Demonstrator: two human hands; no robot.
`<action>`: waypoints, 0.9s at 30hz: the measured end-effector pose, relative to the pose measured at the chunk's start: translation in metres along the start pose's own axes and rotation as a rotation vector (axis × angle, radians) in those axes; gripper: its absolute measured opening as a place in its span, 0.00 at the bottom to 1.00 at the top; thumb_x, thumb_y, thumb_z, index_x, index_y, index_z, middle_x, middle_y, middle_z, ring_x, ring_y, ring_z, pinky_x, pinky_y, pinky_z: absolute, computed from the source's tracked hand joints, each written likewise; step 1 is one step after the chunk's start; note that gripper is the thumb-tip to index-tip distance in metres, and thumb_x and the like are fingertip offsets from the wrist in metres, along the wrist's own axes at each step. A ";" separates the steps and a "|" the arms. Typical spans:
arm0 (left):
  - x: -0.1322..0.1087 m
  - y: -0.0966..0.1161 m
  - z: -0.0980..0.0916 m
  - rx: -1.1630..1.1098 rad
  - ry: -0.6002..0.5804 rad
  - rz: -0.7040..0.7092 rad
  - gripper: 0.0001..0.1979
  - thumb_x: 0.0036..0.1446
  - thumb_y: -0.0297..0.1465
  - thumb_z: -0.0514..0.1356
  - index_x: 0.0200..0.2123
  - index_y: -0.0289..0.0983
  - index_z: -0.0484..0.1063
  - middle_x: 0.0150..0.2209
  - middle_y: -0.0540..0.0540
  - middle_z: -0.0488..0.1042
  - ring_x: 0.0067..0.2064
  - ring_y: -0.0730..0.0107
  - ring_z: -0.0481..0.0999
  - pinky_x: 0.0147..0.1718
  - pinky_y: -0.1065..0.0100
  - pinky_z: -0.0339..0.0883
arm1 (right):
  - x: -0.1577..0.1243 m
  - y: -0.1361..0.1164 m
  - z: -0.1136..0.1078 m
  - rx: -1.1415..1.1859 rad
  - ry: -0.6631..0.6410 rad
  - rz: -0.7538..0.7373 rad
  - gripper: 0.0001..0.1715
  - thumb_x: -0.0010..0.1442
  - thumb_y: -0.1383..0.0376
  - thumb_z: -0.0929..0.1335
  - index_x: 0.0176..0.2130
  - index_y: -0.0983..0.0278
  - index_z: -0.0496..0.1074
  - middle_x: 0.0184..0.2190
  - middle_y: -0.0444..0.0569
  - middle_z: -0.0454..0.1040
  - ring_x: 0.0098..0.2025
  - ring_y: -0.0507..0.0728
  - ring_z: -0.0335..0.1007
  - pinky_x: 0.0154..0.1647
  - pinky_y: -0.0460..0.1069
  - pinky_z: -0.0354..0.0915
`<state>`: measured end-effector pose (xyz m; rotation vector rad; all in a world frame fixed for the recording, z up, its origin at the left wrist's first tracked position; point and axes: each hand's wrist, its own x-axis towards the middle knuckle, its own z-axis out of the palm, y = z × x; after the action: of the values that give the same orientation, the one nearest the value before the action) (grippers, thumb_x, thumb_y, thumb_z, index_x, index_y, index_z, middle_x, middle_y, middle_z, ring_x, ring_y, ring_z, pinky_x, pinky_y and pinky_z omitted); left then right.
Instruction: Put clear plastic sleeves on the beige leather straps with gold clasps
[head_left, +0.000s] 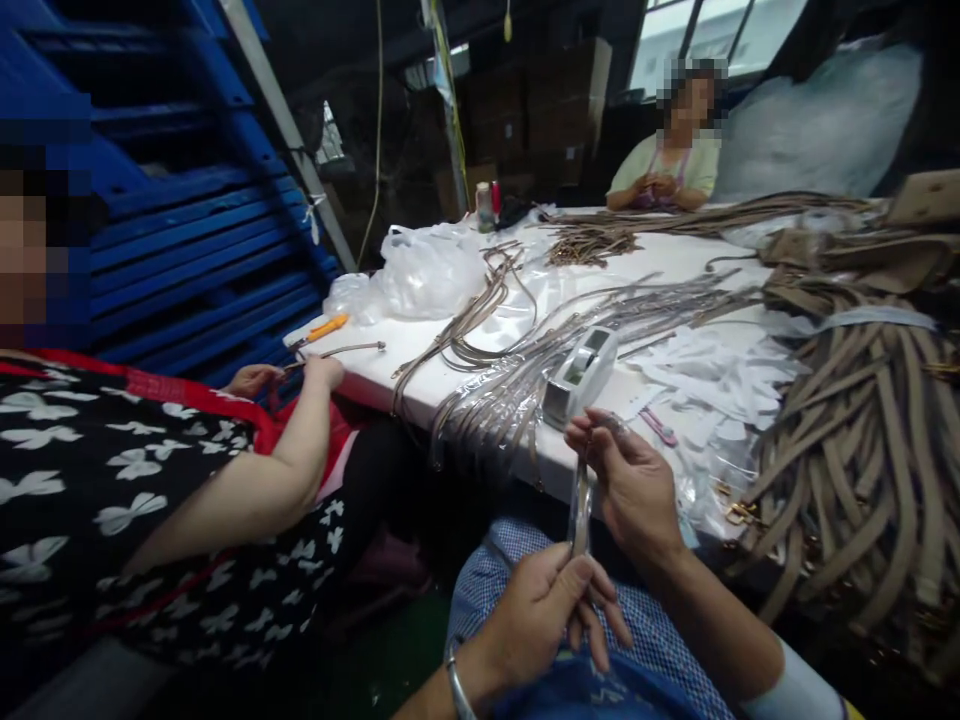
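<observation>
Left hand (541, 602) and right hand (634, 482) hold a strap (582, 512) inside clear plastic (575, 535).

No text is legible: the pale marks on the blue cloth (652, 688) at five o'clock and the labels on the cartons (551, 115) at twelve are too blurred.

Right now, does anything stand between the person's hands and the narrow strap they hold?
Only clear plastic appears to: it covers the strap between the left hand and right hand. Nothing else visibly intervenes.
</observation>
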<state>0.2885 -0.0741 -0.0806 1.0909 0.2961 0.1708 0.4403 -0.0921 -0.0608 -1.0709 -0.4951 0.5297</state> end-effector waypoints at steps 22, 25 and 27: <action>-0.050 0.027 -0.051 -0.446 0.326 -0.164 0.15 0.58 0.39 0.59 0.32 0.31 0.70 0.22 0.48 0.72 0.18 0.79 0.69 0.18 0.79 0.57 | -0.019 0.042 -0.020 -1.027 -1.179 -0.744 0.12 0.67 0.64 0.59 0.34 0.64 0.67 0.25 0.49 0.71 0.27 0.56 0.66 0.28 0.49 0.64; -0.057 0.033 -0.069 -0.112 0.304 -0.207 0.17 0.59 0.42 0.58 0.31 0.31 0.72 0.22 0.50 0.70 0.18 0.81 0.66 0.18 0.78 0.54 | -0.024 0.033 -0.011 -1.141 -1.242 -0.561 0.15 0.68 0.65 0.57 0.31 0.63 0.65 0.24 0.47 0.68 0.26 0.54 0.63 0.29 0.49 0.59; -0.062 0.038 -0.085 0.334 0.377 -0.150 0.17 0.58 0.43 0.60 0.34 0.33 0.74 0.23 0.51 0.70 0.21 0.78 0.66 0.20 0.76 0.56 | -0.024 0.026 -0.004 -1.138 -1.258 -0.289 0.18 0.68 0.61 0.56 0.32 0.63 0.67 0.25 0.47 0.68 0.27 0.54 0.63 0.31 0.49 0.58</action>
<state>0.2026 -0.0024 -0.0735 1.3596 0.7635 0.1968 0.4197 -0.1001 -0.0892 -1.5858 -2.2109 0.6240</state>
